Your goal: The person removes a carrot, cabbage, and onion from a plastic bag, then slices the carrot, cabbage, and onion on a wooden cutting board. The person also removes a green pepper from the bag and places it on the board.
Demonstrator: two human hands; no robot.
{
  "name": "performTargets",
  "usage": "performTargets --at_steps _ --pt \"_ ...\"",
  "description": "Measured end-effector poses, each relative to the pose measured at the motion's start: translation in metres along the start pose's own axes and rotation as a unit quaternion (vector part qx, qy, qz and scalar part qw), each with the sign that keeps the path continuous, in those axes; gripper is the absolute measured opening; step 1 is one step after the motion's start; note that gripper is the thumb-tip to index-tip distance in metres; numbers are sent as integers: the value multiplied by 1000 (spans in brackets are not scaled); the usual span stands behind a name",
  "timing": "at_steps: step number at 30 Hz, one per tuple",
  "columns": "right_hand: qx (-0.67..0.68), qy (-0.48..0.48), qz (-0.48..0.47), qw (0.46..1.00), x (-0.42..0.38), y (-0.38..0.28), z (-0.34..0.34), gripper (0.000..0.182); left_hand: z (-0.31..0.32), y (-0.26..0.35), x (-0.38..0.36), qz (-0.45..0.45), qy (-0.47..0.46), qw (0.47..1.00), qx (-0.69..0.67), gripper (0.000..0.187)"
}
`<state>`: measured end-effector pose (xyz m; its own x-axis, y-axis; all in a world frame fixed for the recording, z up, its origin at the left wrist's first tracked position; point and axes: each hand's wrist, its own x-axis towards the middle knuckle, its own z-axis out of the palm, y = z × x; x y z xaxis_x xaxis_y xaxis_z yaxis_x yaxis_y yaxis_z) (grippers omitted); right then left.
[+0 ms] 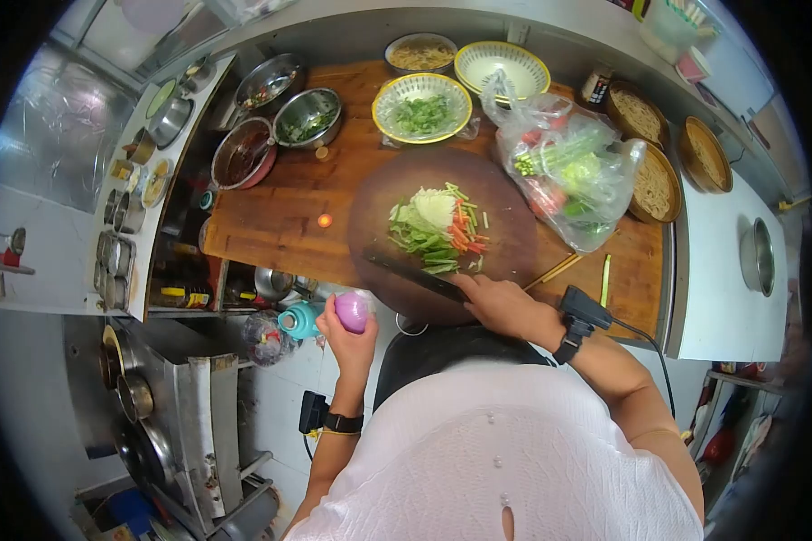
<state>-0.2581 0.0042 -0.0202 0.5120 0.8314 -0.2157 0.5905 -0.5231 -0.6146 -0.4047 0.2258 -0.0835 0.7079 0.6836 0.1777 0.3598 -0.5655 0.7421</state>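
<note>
My left hand (346, 341) is closed around a purple onion (352, 312), held off the near edge of the wooden counter. My right hand (507, 307) grips a kitchen knife (417, 276), its dark blade lying low over the near part of a round cutting board (505, 203). Just beyond the blade sits a pile of cut vegetables: green leaves (415, 233), pale shredded cabbage (435, 207), orange-red strips (463, 230) and green stalk pieces. The knife's handle is mostly hidden in my fingers.
A plastic bag of vegetables (568, 171) stands right of the board, chopsticks (555, 270) nearby. Behind are a yellow-rimmed bowl of greens (466, 113) and other bowls. Metal bowls (284, 131) stand at left, noodle bowls (678, 191) at right. A carrot slice (325, 220) lies on the wooden counter (280, 236).
</note>
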Motion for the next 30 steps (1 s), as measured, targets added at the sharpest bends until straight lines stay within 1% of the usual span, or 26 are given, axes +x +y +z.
performTargets --at_steps 1,3,4,5,6,7,8,10,11,13,14,16,17,19,20,22,23,25,28,30 --pt "-3 -6 -1 1000 5 2 3 38 -4 1 0 -21 12 1000 -11 71" --pt "-8 5 3 1000 10 12 10 37 4 5 4 -28 16 999 -29 69" --pt "-10 -1 1 1000 10 17 7 37 12 0 7 34 -13 999 -23 68" --pt "-14 21 13 1000 11 23 3 37 22 -2 11 97 -42 994 -17 66" --pt "-18 45 25 999 11 27 -1 38 33 1 17 113 -77 990 -28 64" --pt "-22 41 25 999 13 29 -5 38 45 6 23 130 -111 984 -40 63" --pt "-39 51 38 997 15 30 -10 39 59 9 30 129 -112 984 -43 63" --pt "-67 59 51 995 14 24 -16 41 84 13 40 168 -160 971 -51 61" --pt "-69 60 55 994 13 19 -15 41 90 13 41 169 -162 971 -54 61" --pt "-86 65 52 993 9 7 -12 44 100 13 42 237 -80 965 79 49" --pt "-87 65 56 993 8 0 -12 44 97 15 44 238 -82 965 75 49" --pt "-138 22 92 986 7 -14 -13 49 88 15 44 305 -32 945 110 34" --pt "-137 20 96 986 8 -17 -13 49 87 12 45 305 -36 946 107 34" --pt "-159 -5 111 981 10 -23 -13 53 88 8 51 370 -63 926 34 27" --pt "-160 -5 115 980 10 -26 -13 53 91 7 53 371 -64 926 30 27" --pt "-180 -10 112 977 9 -31 -15 41 98 6 54 374 -80 924 20 25" --pt "-182 -12 116 976 9 -32 -16 41 98 7 55 372 -81 924 16 25" --pt "-145 -30 114 982 9 -31 -20 28 97 7 56 365 -90 927 13 26" --pt "-134 -21 113 984 5 -30 -26 23 100 6 55 351 -86 932 10 29" --pt "-134 -15 122 983 5 -27 -16 22 98 8 56 347 -89 934 1 29"
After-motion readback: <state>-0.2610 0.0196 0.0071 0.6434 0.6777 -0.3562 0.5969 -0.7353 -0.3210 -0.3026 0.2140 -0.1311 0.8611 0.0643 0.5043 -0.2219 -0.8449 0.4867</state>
